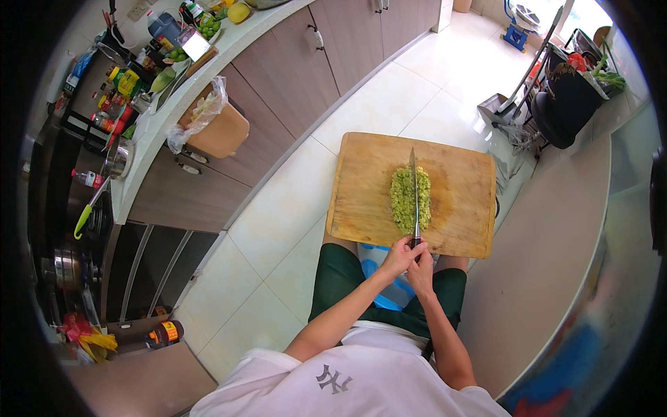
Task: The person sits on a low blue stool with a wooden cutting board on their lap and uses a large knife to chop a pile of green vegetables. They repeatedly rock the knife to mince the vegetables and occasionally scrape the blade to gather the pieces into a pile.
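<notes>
A kitchen knife [416, 203] stands edge-down over an elongated heap of finely chopped green vegetable [404, 200], its tip pointing away from me. Both hands meet at its dark handle: my left hand [400, 255] from the left, my right hand [420, 268] from the right, with fingers overlapping. Which fingers carry the grip is partly hidden. Under the heap lies a wooden cutting board [359, 193], above my thighs, with a damp stain right of the heap.
Left runs a counter [151, 151] with bottles, fruit and a saucepan [120, 156]; a lined tan waste bin [221, 133] hangs from its front. Blue plastic [388, 297] shows between my legs. At upper right stand a dustpan [495, 107] and a dark bag [565, 88]. A pale panel rises at right.
</notes>
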Demonstrator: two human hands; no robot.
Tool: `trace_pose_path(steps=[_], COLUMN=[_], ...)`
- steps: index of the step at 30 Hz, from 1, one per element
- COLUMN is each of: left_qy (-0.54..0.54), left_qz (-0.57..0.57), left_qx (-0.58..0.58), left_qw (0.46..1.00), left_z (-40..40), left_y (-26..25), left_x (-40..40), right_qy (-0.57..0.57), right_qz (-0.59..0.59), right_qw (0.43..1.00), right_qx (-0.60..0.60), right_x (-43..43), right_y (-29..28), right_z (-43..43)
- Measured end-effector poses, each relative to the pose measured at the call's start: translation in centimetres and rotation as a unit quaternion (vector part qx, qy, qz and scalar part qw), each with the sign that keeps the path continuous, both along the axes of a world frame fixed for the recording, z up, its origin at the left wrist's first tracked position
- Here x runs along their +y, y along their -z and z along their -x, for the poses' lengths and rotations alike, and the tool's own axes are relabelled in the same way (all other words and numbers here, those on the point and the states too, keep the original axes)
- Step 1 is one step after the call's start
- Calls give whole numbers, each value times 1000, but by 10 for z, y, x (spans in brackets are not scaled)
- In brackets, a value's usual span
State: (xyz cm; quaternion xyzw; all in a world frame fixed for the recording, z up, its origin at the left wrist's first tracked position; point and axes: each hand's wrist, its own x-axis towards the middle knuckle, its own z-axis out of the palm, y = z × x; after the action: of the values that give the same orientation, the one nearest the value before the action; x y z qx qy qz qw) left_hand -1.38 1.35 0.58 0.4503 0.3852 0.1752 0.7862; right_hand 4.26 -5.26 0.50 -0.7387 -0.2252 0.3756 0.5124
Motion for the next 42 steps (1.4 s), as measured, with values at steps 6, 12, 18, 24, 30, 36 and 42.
trace_pose_path(steps=[6, 12, 18, 24, 30, 36, 42], left_qy=[21, 4, 42, 39, 21, 31, 19], left_qz=[4, -98, 3, -2, -35, -139, -68], left_qx=[6, -19, -46, -50, -56, -4, 35], left_qw=[1000, 995, 998, 998, 998, 990, 997], left_z=[0, -1, -6, -7, -5, 2, 0], left_y=[-4, -7, 28, 31, 19, -3, -6], left_x=[0, -15, -9, -11, -14, -12, 4], right_qy=[-24, 31, 25, 33, 16, 12, -6], right_qz=[-14, -119, -7, -19, -38, -114, -38], right_qw=[995, 983, 999, 999, 999, 987, 999], right_qx=[-97, -137, 25, 37, -28, -112, -29], right_x=[-2, -13, -13, -14, -16, -14, 2], right_y=[0, -4, 5, 9, 12, -4, 4], right_z=[-4, 5, -1, 0, 2, 5, -1])
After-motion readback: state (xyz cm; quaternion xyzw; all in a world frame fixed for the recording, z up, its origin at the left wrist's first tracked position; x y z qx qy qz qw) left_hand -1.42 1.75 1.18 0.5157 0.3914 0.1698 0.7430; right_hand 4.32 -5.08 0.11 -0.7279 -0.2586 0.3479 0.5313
